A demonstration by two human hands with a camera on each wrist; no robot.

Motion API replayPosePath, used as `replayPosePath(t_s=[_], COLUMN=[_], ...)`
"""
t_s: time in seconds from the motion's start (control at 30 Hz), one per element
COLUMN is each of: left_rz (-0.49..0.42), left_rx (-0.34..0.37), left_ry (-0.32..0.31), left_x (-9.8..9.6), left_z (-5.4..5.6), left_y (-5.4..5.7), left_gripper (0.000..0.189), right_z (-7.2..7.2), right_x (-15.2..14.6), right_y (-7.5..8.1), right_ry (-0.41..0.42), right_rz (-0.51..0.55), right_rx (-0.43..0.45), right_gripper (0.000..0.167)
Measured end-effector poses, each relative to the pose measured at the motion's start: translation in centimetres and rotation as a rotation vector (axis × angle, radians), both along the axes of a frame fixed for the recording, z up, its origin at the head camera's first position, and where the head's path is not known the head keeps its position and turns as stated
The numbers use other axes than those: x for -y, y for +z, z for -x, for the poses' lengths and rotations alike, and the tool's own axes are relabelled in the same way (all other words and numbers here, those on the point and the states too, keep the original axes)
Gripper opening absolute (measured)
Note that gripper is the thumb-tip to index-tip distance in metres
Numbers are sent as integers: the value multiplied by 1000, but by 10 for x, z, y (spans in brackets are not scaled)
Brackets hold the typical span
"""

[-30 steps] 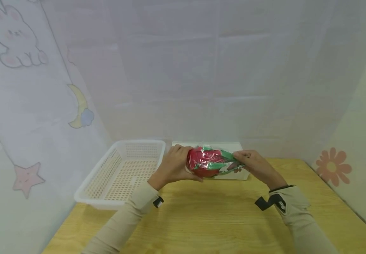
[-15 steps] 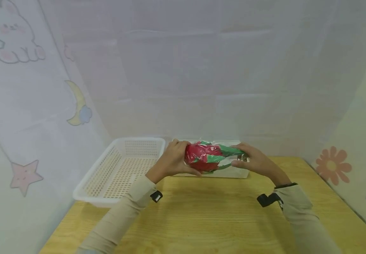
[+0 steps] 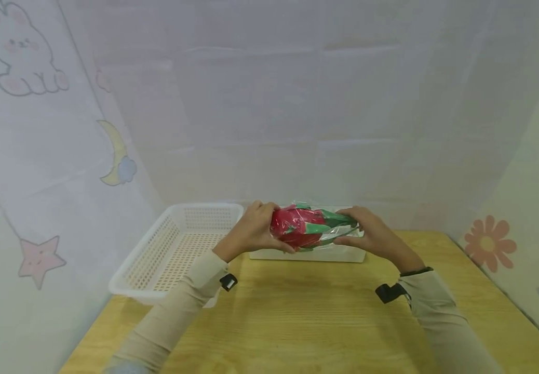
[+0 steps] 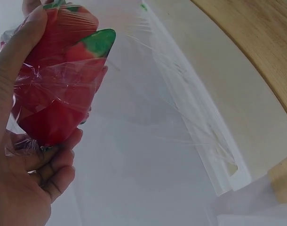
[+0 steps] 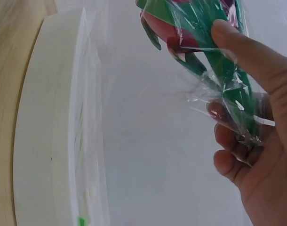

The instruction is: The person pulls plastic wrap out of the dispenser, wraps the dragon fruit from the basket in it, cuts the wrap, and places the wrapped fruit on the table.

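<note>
A red dragon fruit [image 3: 299, 227] with green leafy scales is covered in clear plastic film and held sideways between my hands. My left hand [image 3: 251, 228] grips its round red end, thumb on one side and fingers on the other, as the left wrist view of the dragon fruit [image 4: 59, 94] shows. My right hand [image 3: 376, 236] holds the green, tapering end. In the right wrist view, the thumb of the right hand [image 5: 275, 150] lies along the green leaves [image 5: 221, 61], with crinkled film gathered at the fingers. Behind the fruit, partly hidden, is a long white box [image 3: 307, 254].
The white box [image 4: 228, 89] has clear film along its long edge in the wrist views. A white perforated plastic basket [image 3: 131, 291] stands on the left of the wooden table [image 3: 297, 317]. Printed cloth walls [image 3: 269, 104] enclose the back and sides.
My right hand has gone from pinching the leaf tips to holding the tapering end between thumb and fingers. The dragon fruit has risen slightly; my left hand has kept its grip.
</note>
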State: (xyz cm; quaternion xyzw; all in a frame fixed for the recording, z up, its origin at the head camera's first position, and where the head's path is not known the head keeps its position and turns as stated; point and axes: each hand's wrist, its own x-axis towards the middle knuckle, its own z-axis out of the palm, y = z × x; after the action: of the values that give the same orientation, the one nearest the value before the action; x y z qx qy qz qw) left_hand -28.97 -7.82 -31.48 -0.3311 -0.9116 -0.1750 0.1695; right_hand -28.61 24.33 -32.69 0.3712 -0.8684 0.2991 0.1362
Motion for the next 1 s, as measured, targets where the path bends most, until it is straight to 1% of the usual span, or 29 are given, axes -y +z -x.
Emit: replayPosePath(t_s=[0.07, 0.27, 0.33, 0.47, 0.6, 0.67, 0.73, 0.9, 1.0], left_rz=[4, 15, 9, 0, 11, 7, 2, -14, -17], left_rx=[20, 83, 83, 87, 88, 90, 98, 127, 135], left_ry=[-1, -10, -13, -21, -26, -28, -28, -20, -14], left_x=[0, 0, 0, 1, 3, 5, 6, 7, 7], left_z=[1, 3, 5, 8, 11, 13, 15, 18, 21], left_y=[2, 5, 7, 9, 13, 15, 17, 23, 29], left_gripper=[96, 96, 95, 94, 93, 92, 92, 92, 92], right_z=[2, 9, 9, 9, 6, 5, 6, 11, 14], right_x=[0, 1, -1, -5, -6, -4, -2, 1, 1], right_y=[3, 7, 8, 10, 10, 10, 11, 13, 12], right_ry=[-9, -7, -10, -9, 23, 43, 53, 45, 26], right_rz=[-17, -35, -42, -57, -65, -61, -54, -12, 27], right_rx=[16, 130, 151, 181, 196, 183, 143, -29, -101], right_gripper=[55, 49, 52, 67, 81, 83, 82, 63, 58])
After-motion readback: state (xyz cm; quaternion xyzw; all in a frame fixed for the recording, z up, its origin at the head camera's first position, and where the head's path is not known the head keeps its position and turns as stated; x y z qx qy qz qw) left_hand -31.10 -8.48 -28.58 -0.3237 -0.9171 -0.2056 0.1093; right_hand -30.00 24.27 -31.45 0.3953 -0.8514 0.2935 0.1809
